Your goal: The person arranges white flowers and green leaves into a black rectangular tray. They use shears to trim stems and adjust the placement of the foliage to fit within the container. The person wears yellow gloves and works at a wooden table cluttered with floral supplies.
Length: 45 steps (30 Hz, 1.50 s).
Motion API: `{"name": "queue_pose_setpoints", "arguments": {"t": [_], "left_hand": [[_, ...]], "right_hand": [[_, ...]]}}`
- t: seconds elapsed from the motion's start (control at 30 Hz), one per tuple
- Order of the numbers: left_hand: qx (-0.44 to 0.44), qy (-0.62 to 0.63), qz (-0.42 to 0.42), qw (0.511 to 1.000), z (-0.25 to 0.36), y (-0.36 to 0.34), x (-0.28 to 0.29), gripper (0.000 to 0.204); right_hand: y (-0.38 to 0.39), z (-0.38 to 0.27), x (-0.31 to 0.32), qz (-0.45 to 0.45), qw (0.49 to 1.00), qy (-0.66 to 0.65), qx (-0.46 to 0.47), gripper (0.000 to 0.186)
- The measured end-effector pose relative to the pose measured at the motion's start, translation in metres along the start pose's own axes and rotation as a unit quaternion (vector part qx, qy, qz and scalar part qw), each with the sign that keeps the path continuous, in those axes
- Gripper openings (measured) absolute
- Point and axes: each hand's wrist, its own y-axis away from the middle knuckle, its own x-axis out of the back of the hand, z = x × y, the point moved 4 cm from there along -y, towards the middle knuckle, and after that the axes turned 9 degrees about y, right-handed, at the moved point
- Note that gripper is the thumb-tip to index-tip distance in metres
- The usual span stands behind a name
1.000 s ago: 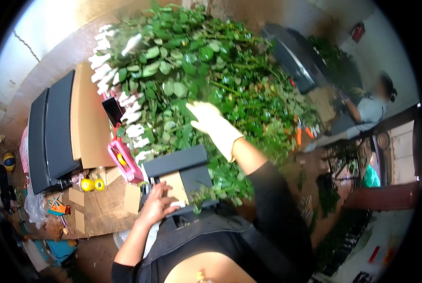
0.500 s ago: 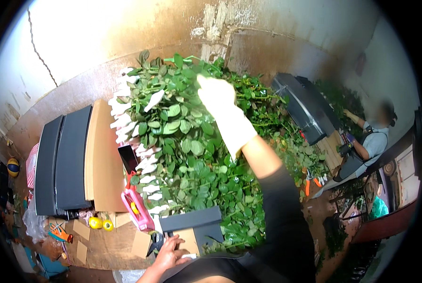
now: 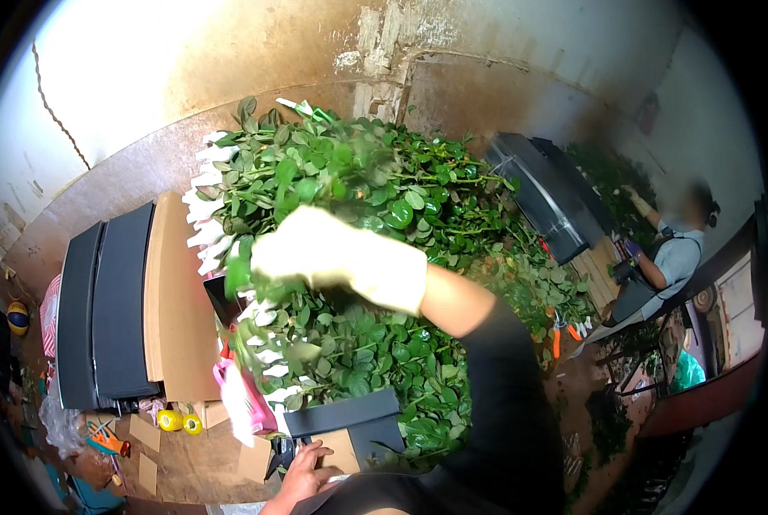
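My right hand, in a cream glove, is closed over the pile of leafy green stems. It grips a leafy stem whose leaves are smeared by motion on both sides of the glove. A blurred white shape hangs below, over the pink tape dispenser. White-wrapped heads line the pile's left edge. My bare left hand lies with fingers apart on brown cardboard, next to a folded dark grey board.
Tall dark boards and brown cardboard sheets stand at left. Yellow tape rolls and orange-handled tools lie on the wooden table. A phone stands beside the pile. At right, a co-worker sits by dark boxes.
My right hand has come from the pile's far side toward me and to the left, bringing a leafy stem. My left hand stays on the cardboard. The view has shifted slightly.
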Motion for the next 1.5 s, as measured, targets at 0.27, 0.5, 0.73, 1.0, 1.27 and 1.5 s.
{"name": "queue_pose_setpoints", "arguments": {"t": [0.27,0.5,0.73,1.0,1.27,1.5], "left_hand": [[-0.072,-0.020,0.032,0.997,-0.018,-0.002,0.000,0.082],[-0.024,0.034,0.061,0.997,-0.002,-0.001,0.002,0.077],[-0.019,0.005,0.030,0.999,-0.005,0.001,0.002,0.053],[-0.030,0.004,0.007,1.000,-0.011,0.001,-0.003,0.047],[0.104,0.208,0.041,0.972,-0.036,0.013,-0.016,0.036],[-0.008,0.061,0.008,0.998,-0.018,0.000,-0.007,0.041]], "right_hand": [[0.163,-0.177,0.028,-0.343,0.870,-0.240,-0.259,0.012],[0.263,-0.242,0.002,-0.447,0.794,-0.261,-0.320,0.031],[0.192,-0.126,0.014,-0.505,0.797,-0.089,-0.318,0.039],[0.035,0.158,-0.035,-0.171,0.895,0.305,-0.277,0.071],[-0.001,0.218,-0.089,-0.206,0.913,0.127,-0.329,0.029],[0.045,0.159,-0.069,-0.064,0.922,0.261,-0.280,0.019]]}}
